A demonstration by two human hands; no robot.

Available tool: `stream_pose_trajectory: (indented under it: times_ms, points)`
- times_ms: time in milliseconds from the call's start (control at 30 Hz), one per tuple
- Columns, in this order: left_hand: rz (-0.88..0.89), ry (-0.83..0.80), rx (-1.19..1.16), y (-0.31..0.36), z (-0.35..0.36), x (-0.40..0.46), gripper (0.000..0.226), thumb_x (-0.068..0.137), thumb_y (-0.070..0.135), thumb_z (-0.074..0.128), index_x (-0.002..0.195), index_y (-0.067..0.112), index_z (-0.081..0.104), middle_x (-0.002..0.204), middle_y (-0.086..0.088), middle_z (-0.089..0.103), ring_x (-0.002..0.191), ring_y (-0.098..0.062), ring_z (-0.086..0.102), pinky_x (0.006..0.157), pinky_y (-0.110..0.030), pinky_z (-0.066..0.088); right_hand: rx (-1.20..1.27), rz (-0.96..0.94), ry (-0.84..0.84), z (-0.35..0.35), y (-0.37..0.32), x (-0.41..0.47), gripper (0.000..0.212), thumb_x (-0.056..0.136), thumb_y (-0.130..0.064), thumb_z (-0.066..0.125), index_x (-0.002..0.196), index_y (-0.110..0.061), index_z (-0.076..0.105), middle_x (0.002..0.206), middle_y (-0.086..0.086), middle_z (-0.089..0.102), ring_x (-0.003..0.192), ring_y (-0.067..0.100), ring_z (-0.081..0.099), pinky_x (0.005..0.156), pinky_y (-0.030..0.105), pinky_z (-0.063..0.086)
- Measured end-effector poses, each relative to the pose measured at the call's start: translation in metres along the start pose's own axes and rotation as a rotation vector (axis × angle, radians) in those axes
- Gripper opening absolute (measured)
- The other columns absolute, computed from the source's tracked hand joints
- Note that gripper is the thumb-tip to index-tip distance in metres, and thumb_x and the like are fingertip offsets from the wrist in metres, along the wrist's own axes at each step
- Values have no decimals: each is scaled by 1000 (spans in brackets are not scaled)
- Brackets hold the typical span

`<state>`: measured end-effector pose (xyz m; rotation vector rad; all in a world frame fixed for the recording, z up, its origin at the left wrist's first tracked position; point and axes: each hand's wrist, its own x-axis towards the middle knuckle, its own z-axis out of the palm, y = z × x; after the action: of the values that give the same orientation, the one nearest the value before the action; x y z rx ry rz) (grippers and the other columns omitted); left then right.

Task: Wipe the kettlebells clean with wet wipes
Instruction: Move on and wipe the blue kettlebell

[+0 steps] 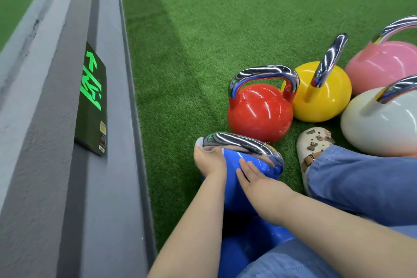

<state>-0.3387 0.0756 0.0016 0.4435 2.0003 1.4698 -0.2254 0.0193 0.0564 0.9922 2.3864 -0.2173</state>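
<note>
— Green turf [203, 18] runs along a grey wall [45, 142]; where's the one being cleaned?

— The blue kettlebell [232, 178] stands just in front of the person's knees, near the wall. The left hand [209, 162] curls round the near end of its chrome handle [239, 143], with something pale under the fingers, probably the wet wipe [200, 143], though I can't be sure. The right hand [252, 178] lies flat on the blue body, fingers straight, gripping nothing.

— How to do it well?

— I'd brace the body with that flat hand and work the wipe right round the curved handle, underside too.

— And the rest?

— Smooth, glossy round bodies with mirror-bright handles: a red kettlebell [259, 113] close behind, then yellow [325, 97], white [381, 124] and pink [383, 63] beyond, beside a cream clog [309, 149].
</note>
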Motion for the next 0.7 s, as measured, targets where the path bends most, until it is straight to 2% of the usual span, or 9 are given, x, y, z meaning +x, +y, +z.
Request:
stream_pose_trajectory:
  times_ms: [133,200,267,333,400,467,533,600,700]
  points:
    - [18,-496,229,-2,-28,31,19,75,8,62,91,0,58,68,-7,55,58,-16,46,47,-19,39,15,0,-18,-4,2,-5,69,92,-1,35,144,10,-9,150,31,-17,143,38,-11,116,35,0]
    - [9,-832,339,14,-41,49,24,65,13,63,84,7,50,69,-7,51,60,-17,44,55,-22,38,11,-13,-24,-6,4,-7,70,91,0,36,144,9,-10,150,30,-19,143,37,-11,116,33,0]
    - [-29,-1113,364,34,-47,58,34,65,-7,62,79,14,39,73,-5,51,61,-11,51,61,-19,44,13,-14,-26,-6,4,-8,71,91,0,36,144,8,-10,150,30,-19,143,37,-10,116,33,1]
    - [-38,-1221,404,46,-50,57,43,68,-25,52,77,14,35,73,-4,49,50,0,52,46,-11,41,5,-22,-26,-6,5,-8,71,91,0,36,144,9,-10,151,30,-18,143,37,-12,116,34,1]
    - [-48,-1134,338,39,-50,53,38,67,-22,53,76,13,42,75,-5,50,49,-2,51,42,-12,39,23,-20,-27,-8,5,-9,71,91,0,36,144,8,-11,150,30,-20,143,36,-11,116,32,3]
    - [-41,-874,252,23,-45,43,25,62,-8,55,74,13,48,66,-3,48,46,-8,42,38,-13,32,50,-20,-25,-10,6,-10,71,91,1,35,145,7,-11,150,29,-20,144,35,-10,115,30,4]
    - [16,-576,183,10,-34,27,23,66,-12,50,80,7,53,59,0,43,48,-12,35,36,-13,28,73,-31,-23,-10,6,-12,71,91,1,35,145,6,-11,151,27,-20,144,34,-9,115,30,6]
    - [73,-392,99,5,-23,16,35,73,-17,45,100,1,58,66,-1,50,58,-13,41,49,-15,39,104,-9,-26,-8,7,-9,72,91,2,36,146,4,-11,152,24,-21,145,32,-8,115,29,10]
    - [29,-319,-15,1,-16,12,39,78,-15,51,113,0,54,81,-4,57,69,-10,48,60,-17,45,98,-20,-23,-1,8,-5,73,91,2,37,146,4,-10,153,23,-18,144,33,-10,116,32,7]
